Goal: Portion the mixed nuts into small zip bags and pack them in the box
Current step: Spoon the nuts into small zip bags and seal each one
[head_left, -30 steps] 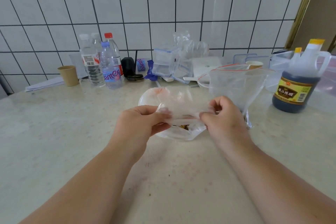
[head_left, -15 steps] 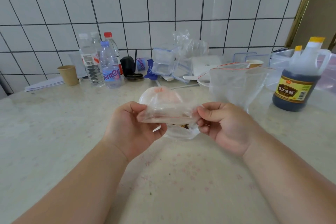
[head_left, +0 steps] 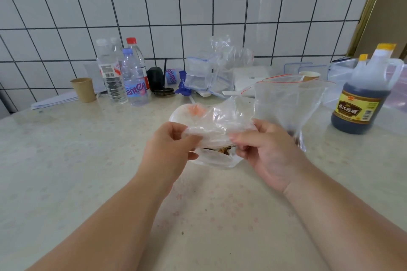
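Note:
My left hand (head_left: 170, 147) and my right hand (head_left: 267, 149) both pinch a small clear plastic bag (head_left: 217, 126) at its near edge, held just above the table's middle. Under the bag lies a crumpled clear bag with brown mixed nuts (head_left: 222, 150), only a dark strip of them showing between my hands. A large clear zip bag (head_left: 286, 103) with a red seal line stands open just right of my right hand. Stacked clear lidded boxes (head_left: 198, 77) with blue clips sit at the back by the wall.
Several water bottles (head_left: 123, 77) and a brown paper cup (head_left: 83, 90) stand at the back left. A dark vinegar jug (head_left: 361, 99) with a yellow cap is at the right. Papers (head_left: 55, 100) lie at far left. A large clear tub (head_left: 343, 70) sits at the back right.
My hands have shifted slightly right and the small bag is pulled wider between them, its far side billowing up. The other objects have not moved.

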The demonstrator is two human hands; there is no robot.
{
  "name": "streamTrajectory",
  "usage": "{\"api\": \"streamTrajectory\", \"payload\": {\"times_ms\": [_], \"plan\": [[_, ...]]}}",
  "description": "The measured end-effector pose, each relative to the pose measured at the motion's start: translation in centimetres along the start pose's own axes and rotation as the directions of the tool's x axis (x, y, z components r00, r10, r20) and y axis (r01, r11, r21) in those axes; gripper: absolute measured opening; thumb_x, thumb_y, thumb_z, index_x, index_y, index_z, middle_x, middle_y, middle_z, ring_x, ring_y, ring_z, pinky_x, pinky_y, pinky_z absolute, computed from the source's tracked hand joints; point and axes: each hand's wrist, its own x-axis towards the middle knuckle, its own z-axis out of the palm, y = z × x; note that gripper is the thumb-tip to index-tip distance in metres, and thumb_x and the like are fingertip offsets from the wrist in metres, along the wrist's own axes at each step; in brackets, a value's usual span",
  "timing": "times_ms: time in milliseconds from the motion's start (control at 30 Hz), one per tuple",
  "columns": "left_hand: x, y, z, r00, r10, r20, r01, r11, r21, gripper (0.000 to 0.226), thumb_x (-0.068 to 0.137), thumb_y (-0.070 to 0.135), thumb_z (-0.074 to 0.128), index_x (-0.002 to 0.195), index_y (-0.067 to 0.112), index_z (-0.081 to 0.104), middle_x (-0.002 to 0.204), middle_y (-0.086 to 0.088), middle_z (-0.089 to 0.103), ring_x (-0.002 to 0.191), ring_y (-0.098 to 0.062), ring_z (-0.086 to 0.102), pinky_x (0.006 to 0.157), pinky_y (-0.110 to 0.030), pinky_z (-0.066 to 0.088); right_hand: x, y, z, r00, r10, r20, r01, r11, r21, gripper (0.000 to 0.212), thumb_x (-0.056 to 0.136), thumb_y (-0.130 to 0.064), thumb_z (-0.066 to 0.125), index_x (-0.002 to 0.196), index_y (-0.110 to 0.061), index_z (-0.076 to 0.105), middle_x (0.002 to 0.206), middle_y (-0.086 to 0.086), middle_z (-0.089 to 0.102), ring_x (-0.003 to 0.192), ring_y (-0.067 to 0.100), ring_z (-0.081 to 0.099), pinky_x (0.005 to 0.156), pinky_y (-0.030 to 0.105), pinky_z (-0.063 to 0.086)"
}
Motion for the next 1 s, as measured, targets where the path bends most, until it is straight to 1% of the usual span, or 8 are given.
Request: {"api": "streamTrajectory", "payload": {"times_ms": [133,233,333,467,600,700,800,1000], "plan": [[0.5,-0.4,-0.3,0.993,-0.026,-0.117,0.02,0.999,-0.048,0.011,0.088,0.02,0.081,0.078,0.015,0.078,0.07,0.002,0.078,0.065,-0.015,0.078,0.08,-0.041,0.064,0.2,0.4,-0.6,0.992,-0.025,-0.121,-0.004,0.973,-0.229,0.026,0.062,-0.025,0.081,0.061,-0.016,0.056,0.055,-0.003,0.055,0.053,0.012,0.051,0.059,0.027,0.044],[0.4,0.0,-0.3,0.997,-0.067,0.03,0.072,0.967,-0.244,0.014,0.088,0.014,0.081,0.075,0.017,0.083,0.088,-0.007,0.082,0.082,-0.02,0.08,0.078,-0.031,0.063,0.3,0.9,-0.9,0.954,-0.056,-0.293,-0.054,0.935,-0.352,0.028,0.065,-0.031,0.077,0.072,-0.015,0.055,0.054,-0.006,0.057,0.051,0.012,0.056,0.057,0.03,0.048],[0.1,0.6,-0.2,0.969,-0.102,0.224,0.197,0.867,-0.458,0.025,0.088,0.001,0.072,0.069,0.014,0.083,0.085,-0.009,0.08,0.074,-0.016,0.077,0.068,-0.026,0.062,0.3,0.8,-1.0,0.888,-0.194,-0.417,-0.029,0.882,-0.471,0.014,0.074,-0.015,0.07,0.083,-0.019,0.059,0.056,-0.013,0.063,0.048,0.009,0.063,0.047,0.02,0.049],[0.0,1.1,-0.5,0.919,-0.109,0.378,0.341,0.699,-0.629,0.01,0.07,0.008,0.073,0.07,0.015,0.081,0.085,-0.006,0.077,0.073,-0.019,0.074,0.068,-0.032,0.062,0.3,0.2,-1.3,0.869,-0.289,-0.401,-0.013,0.798,-0.603,0.013,0.08,-0.016,0.074,0.079,-0.025,0.065,0.066,-0.015,0.069,0.053,0.011,0.07,0.052,0.019,0.05],[0.2,1.0,-1.0,0.889,-0.142,0.436,0.42,0.632,-0.651,0.011,0.069,0.009,0.07,0.073,0.01,0.079,0.085,-0.008,0.073,0.076,-0.026,0.071,0.07,-0.042,0.062,0.0,-0.4,-1.5,0.935,-0.102,-0.34,-0.069,0.887,-0.457,0.01,0.081,-0.01,0.078,0.078,-0.019,0.074,0.063,0.001,0.073,0.056,0.014,0.069,0.06,0.023,0.057],[0.4,1.4,-1.1,0.902,-0.175,0.395,0.404,0.665,-0.628,0.016,0.066,0.009,0.068,0.08,0.005,0.073,0.086,-0.011,0.069,0.08,-0.027,0.068,0.067,-0.042,0.062,0.2,-1.0,-1.4,0.969,0.13,-0.211,-0.146,0.987,-0.062,0.015,0.083,0.004,0.067,0.073,-0.006,0.071,0.072,0.01,0.068,0.054,0.012,0.06,0.051,0.021,0.051],[0.5,1.4,-1.3,0.903,-0.181,0.391,0.402,0.68,-0.613,0.015,0.063,0.01,0.066,0.078,0.006,0.065,0.088,-0.011,0.066,0.07,-0.023,0.067,0.067,-0.04,0.061,-0.1,-1.6,-1.0,0.97,0.241,0.021,-0.239,0.944,0.227,0.013,0.072,-0.001,0.059,0.063,-0.006,0.067,0.07,0.006,0.061,0.057,0.014,0.05,0.047,0.021,0.041],[0.1,1.5,-1.3,0.921,-0.195,0.338,0.355,0.777,-0.52,0.014,0.069,0.012,0.066,0.055,0.014,0.065,0.07,-0.003,0.06,0.059,-0.017,0.062,0.061,-0.036,0.059,-0.4,-1.7,-0.2,0.96,0.274,0.06,-0.279,0.917,0.284,0.003,0.07,-0.01,0.059,0.068,-0.008,0.058,0.066,0.004,0.054,0.056,0.017,0.044,0.052,0.026,0.031]]}}
